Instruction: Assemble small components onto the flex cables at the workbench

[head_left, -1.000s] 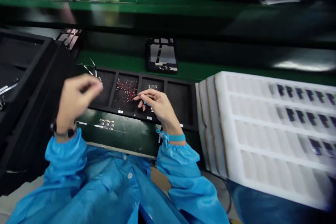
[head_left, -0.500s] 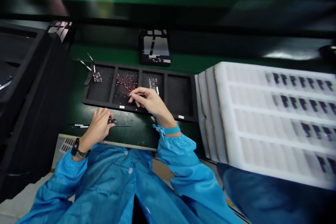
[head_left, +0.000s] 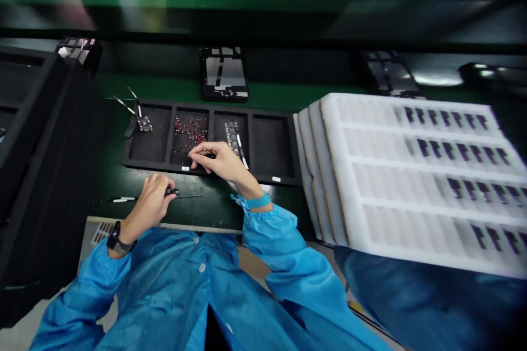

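Observation:
My left hand (head_left: 154, 197) is closed on a small dark circuit board (head_left: 171, 191), low over the green bench in front of the tray. A thin dark rod-like piece (head_left: 191, 196) extends to the right from beside that board. My right hand (head_left: 218, 162) is pinched over the front of the black foam tray (head_left: 169, 134). Its fingertips are close to the small red-and-black parts (head_left: 191, 129) scattered in one compartment. What it grips is too small to make out, though something dark shows under its fingers. Just behind this hand lies a strip of circuit boards (head_left: 231, 134) in the neighbouring compartment.
Small boards with white-tipped leads (head_left: 144, 123) lie in the tray's left compartment. A flat dark device (head_left: 224, 74) sits behind the tray. White foam racks (head_left: 349, 175) holding black pieces stand at right, and stacked black trays (head_left: 49, 175) at left. A shelf (head_left: 247, 3) spans the back.
The view has shifted slightly to the right, so most things appear farther left. My right hand has drawn a little toward the tray's front edge. The left keeps its hold on the circuit board.

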A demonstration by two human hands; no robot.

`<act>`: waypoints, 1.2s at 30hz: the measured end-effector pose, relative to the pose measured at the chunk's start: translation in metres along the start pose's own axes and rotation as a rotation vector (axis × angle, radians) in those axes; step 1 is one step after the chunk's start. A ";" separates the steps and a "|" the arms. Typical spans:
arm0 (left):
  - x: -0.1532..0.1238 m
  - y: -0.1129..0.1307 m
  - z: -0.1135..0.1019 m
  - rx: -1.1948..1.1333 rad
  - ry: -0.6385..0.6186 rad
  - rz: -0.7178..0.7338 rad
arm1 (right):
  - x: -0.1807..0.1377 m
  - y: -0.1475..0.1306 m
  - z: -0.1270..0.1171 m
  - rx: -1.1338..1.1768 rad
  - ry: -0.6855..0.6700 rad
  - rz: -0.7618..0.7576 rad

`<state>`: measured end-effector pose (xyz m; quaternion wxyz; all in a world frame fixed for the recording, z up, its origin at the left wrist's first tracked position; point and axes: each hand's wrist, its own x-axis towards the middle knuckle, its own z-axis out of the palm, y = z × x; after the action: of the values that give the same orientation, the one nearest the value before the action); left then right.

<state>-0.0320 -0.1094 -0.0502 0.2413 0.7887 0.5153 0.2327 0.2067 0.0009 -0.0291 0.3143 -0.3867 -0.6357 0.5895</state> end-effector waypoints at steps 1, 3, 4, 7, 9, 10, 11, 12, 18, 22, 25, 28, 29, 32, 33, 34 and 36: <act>0.002 0.000 -0.001 -0.029 0.013 -0.010 | 0.000 0.000 0.001 0.003 0.000 0.000; 0.006 0.003 -0.006 -0.092 0.035 -0.054 | -0.001 0.000 0.002 0.008 0.002 -0.010; 0.009 0.005 -0.009 -0.132 0.050 -0.087 | -0.001 -0.001 0.002 0.010 0.005 -0.017; 0.018 0.017 -0.025 -0.310 0.122 -0.209 | -0.003 -0.003 0.003 0.025 0.015 -0.019; 0.026 0.027 -0.038 -0.463 0.176 -0.282 | -0.003 -0.004 0.003 0.043 0.015 -0.014; 0.030 0.032 -0.045 -0.534 0.202 -0.318 | -0.004 -0.005 0.003 0.050 0.013 -0.017; 0.035 0.036 -0.050 -0.602 0.230 -0.354 | -0.004 -0.005 0.003 0.057 0.015 -0.023; 0.040 0.039 -0.054 -0.671 0.258 -0.386 | -0.005 -0.006 0.004 0.060 0.016 -0.031; 0.071 0.036 -0.046 -0.976 0.335 -0.449 | -0.010 -0.012 0.007 0.096 0.005 -0.041; 0.081 0.029 -0.033 -1.038 0.293 -0.466 | -0.012 -0.013 0.009 0.095 0.012 -0.049; 0.084 0.029 -0.030 -1.048 0.254 -0.463 | -0.011 -0.012 0.008 0.077 0.022 -0.062; 0.086 0.030 -0.030 -1.062 0.241 -0.461 | -0.011 -0.012 0.007 0.066 0.035 -0.077; 0.087 0.031 -0.030 -1.071 0.242 -0.462 | -0.011 -0.012 0.007 0.057 0.044 -0.083; 0.088 0.031 -0.029 -1.092 0.240 -0.467 | -0.010 -0.012 0.006 -0.003 0.076 -0.108; 0.089 0.031 -0.028 -1.094 0.238 -0.467 | -0.010 -0.011 0.006 -0.026 0.088 -0.116; 0.090 0.031 -0.027 -1.094 0.234 -0.467 | -0.009 -0.010 0.006 -0.047 0.100 -0.122; 0.091 0.030 -0.025 -1.091 0.229 -0.467 | -0.009 -0.009 0.005 -0.074 0.121 -0.124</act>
<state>0.0065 -0.0321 -0.0013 0.5988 0.3869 0.5039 0.4877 0.2055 -0.0094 -0.0197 0.3732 -0.3929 -0.6598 0.5206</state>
